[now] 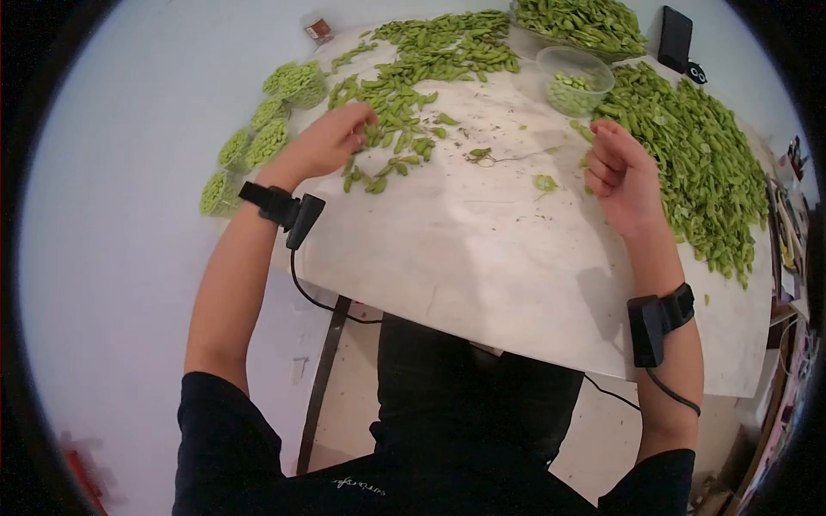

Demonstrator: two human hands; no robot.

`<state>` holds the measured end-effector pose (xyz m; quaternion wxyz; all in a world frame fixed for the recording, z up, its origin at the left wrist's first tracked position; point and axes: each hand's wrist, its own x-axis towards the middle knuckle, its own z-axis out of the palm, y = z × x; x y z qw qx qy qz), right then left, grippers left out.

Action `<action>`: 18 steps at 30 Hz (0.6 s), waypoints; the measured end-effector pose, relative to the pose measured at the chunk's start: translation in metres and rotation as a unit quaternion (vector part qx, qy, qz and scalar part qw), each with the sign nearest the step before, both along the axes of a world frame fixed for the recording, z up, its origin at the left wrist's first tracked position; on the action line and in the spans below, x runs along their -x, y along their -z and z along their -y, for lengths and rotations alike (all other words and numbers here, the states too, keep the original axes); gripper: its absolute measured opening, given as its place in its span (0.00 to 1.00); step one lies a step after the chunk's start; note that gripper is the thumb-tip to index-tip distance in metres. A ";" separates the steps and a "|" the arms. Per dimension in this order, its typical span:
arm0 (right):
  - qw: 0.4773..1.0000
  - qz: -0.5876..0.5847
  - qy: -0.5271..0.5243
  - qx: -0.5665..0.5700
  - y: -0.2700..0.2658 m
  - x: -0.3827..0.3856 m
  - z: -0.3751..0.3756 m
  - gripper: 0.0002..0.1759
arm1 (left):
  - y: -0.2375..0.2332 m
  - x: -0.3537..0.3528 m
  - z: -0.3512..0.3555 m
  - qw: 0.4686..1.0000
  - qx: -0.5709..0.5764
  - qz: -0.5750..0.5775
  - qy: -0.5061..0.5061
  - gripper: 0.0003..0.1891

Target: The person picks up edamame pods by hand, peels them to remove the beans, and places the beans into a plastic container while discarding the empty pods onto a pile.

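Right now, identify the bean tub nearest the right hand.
The round tub beyond the right hand; the other bean tubs sit left of the left hand.

Landmark: tub [575, 57], on table [482, 275], with shelled beans [572, 90] inside.
Directly behind tub: basket [585, 52], with pods [581, 21] in it.
Behind tub, to its right: phone [676, 39], with trinket [696, 73] just beside.
Right of tub, reaching well forward: large pod heap [701, 155].
Left of tub, running from behind it to before it: pod spread [447, 52].
Left of tub, at near end of spread: left hand [331, 139].
Before tub, slightly right, beside heap: right hand [621, 168].
Before tub, to its left: stemmed pod [479, 154].
Far left of tub, grouped: small containers [311, 93], with beans inside.
Farther back, left of tub: packet [318, 31].
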<state>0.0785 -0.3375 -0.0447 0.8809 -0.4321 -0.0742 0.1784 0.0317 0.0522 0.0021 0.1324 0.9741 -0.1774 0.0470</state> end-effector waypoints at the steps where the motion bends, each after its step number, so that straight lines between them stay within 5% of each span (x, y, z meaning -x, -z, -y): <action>1: 1.000 0.013 -0.001 0.026 -0.001 0.002 -0.002 0.08 | -0.009 0.002 0.010 0.998 0.052 -0.007 -0.045 0.09; 4: 0.980 0.107 0.014 0.166 -0.002 0.009 -0.009 0.12 | -0.004 -0.003 0.045 0.872 0.470 -0.127 -0.055 0.06; 5: 0.959 0.156 0.024 0.234 -0.002 0.013 -0.012 0.13 | 0.000 -0.006 0.060 0.833 0.530 -0.160 -0.022 0.07; 7: 0.904 0.280 0.079 0.314 0.001 0.019 -0.024 0.15 | 0.002 -0.004 0.107 0.802 0.570 -0.180 -0.017 0.08; 12: 0.851 0.357 0.116 0.369 0.007 0.021 -0.028 0.15 | 0.013 -0.019 0.181 0.749 0.624 -0.218 0.045 0.09; 17: 0.872 0.312 0.180 0.332 0.005 0.014 -0.023 0.13 | 0.040 -0.043 0.206 0.667 0.691 -0.274 0.051 0.08; 18: 0.876 0.303 0.179 0.329 0.004 0.017 -0.024 0.12 | 0.047 -0.044 0.208 0.683 0.673 -0.277 0.055 0.09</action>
